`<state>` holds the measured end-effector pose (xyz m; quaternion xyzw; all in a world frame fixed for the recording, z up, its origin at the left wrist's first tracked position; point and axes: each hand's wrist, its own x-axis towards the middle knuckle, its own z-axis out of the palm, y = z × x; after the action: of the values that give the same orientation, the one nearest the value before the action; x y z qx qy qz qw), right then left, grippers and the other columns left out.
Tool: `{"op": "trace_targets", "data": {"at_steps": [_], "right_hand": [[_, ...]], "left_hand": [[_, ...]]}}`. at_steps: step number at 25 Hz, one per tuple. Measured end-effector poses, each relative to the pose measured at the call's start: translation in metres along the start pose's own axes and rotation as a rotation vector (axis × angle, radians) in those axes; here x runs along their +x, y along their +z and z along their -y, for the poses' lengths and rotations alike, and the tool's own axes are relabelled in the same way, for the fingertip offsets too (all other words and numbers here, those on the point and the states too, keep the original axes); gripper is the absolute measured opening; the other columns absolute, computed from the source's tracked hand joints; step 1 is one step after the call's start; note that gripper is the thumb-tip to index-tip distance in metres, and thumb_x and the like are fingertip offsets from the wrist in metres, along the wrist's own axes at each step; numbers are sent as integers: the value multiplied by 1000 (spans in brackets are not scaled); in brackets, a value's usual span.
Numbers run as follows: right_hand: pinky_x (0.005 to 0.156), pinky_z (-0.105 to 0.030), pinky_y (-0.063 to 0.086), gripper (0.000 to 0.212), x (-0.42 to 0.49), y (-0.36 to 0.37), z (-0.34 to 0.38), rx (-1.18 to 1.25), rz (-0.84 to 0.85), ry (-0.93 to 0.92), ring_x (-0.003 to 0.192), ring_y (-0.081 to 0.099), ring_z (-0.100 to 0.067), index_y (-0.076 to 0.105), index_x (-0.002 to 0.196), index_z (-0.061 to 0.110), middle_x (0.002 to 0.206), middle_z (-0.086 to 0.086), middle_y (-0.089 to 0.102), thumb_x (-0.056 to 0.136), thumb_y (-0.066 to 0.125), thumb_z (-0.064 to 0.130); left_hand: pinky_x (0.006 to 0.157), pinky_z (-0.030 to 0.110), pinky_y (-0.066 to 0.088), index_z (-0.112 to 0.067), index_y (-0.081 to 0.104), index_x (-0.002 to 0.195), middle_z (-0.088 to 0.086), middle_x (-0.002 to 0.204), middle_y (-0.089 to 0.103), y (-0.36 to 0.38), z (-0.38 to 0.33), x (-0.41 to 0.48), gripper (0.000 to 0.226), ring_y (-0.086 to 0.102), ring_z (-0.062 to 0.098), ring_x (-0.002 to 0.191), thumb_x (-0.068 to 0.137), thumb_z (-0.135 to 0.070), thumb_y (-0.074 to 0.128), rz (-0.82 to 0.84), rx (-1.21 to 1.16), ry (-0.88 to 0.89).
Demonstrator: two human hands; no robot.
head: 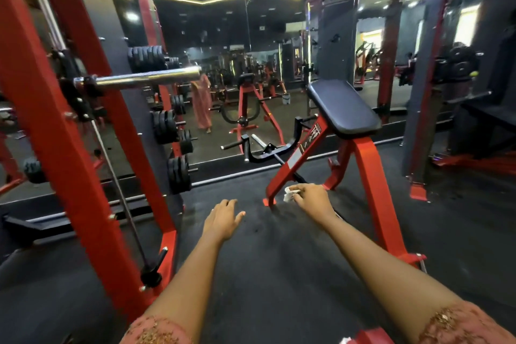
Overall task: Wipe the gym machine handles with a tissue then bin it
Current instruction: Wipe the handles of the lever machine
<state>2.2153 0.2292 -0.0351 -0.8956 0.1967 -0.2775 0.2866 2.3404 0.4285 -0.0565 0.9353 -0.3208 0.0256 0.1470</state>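
Well, here is what shows, from close by to far off:

- At six o'clock, right at the bottom edge, are two pink sleeves (156, 329) with gold stitching, one on each bare arm.
- The left hand (223, 218) is at seven o'clock. It is palm down over the black floor (265, 265), with its fingers straight and loose. It holds nothing.
- The right hand (312, 200) is at five o'clock. Its fingers are curled and pinch the tissue (289, 195).
- The tissue is white and crumpled. It pokes out on the left side of that hand, just beside the low red foot of the machine (368, 176).
- The machine's black handles (259, 158) are a bit past the tissue, near the middle. The tissue is not touching them.
- The machine's black pad (343, 106) is tilted, up at two o'clock.
- A big red rack (55, 148) fills the nine o'clock side.
- A shiny bar (148, 78) sticks out from the rack at ten o'clock.
- Black weight plates (178, 173) hang on pegs at eight o'clock.
- Far off at twelve o'clock is a wall mirror (223, 36). It shows more red machines and yellow strip lights.
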Motion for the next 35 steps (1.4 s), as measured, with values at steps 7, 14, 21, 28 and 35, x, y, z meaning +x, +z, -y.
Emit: {"op": "trace_targets", "data": {"at_steps": [7, 14, 21, 28, 35], "right_hand": [[68, -8, 33, 20, 156, 67, -55, 37, -39, 48, 91, 66, -15, 73, 93, 15, 92, -3, 74, 82, 58, 9], [75, -10, 36, 22, 339, 137, -129, 85, 8, 86, 96, 64, -15, 73, 96, 12, 96, -4, 73, 83, 55, 6], [80, -19, 43, 24, 528, 223, -176, 209, 62, 148, 94, 66, -19, 72, 97, 13, 95, -7, 73, 81, 56, 5], [80, -21, 44, 29, 679, 339, -231, 306, 92, 209, 98, 64, -23, 69, 106, 12, 105, -9, 70, 82, 55, 5], [86, -30, 43, 35, 796, 432, -268, 314, 185, 258, 98, 60, -29, 65, 112, 6, 104, -18, 65, 82, 50, -4]], "left_hand": [[103, 41, 38, -15, 34, 140, 8, 142, 38, 31, 19, 202, 51, 38, 26, 129, 96, -40, 41, 68, 26, 65], [105, 40, 35, -13, 36, 139, 10, 142, 39, 82, 20, 411, 52, 39, 27, 129, 95, -40, 42, 94, 4, 80], [105, 40, 35, -12, 38, 137, 12, 140, 41, 124, 61, 589, 51, 40, 28, 129, 95, -40, 43, 137, -16, -47], [105, 40, 34, -11, 37, 138, 12, 143, 39, 181, 115, 758, 52, 38, 28, 130, 95, -41, 43, 173, -56, -113], [104, 41, 35, -9, 36, 138, 15, 141, 40, 245, 159, 893, 52, 40, 31, 129, 95, -38, 44, 283, -122, -256]]}}
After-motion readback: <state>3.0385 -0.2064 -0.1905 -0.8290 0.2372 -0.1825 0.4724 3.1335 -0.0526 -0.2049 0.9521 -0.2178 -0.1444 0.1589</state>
